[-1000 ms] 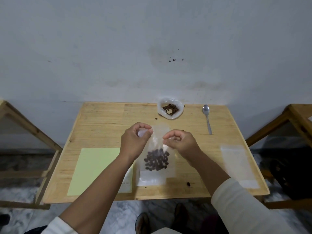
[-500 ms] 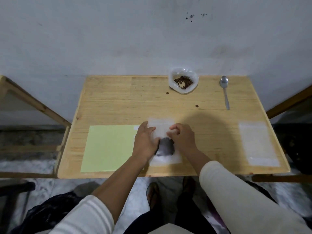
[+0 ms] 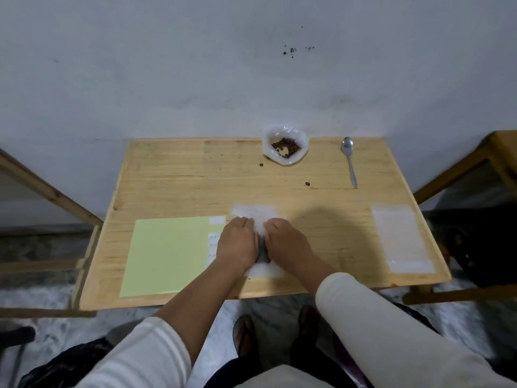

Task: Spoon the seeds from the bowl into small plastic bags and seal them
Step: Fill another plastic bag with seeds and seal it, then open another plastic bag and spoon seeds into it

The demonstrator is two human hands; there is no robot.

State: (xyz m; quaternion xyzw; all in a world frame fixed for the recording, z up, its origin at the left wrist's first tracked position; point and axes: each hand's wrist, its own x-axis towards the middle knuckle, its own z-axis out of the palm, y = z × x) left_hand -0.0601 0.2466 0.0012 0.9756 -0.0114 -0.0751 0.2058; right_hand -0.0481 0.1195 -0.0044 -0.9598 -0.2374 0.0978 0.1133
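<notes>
hands closer together since earlier; left hand (image 3: 237, 243), right hand (image 3: 289, 243) fingers flat, pressing bag (image 3: 256, 215).

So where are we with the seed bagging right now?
Done: one small bag is filled, dark seeds showing between the hands. In hand: left hand and right hand press it flat on the table, apparently sealing. Left: seeds remain in the bowl, the spoon lies idle, and empty bags wait at right.
</notes>
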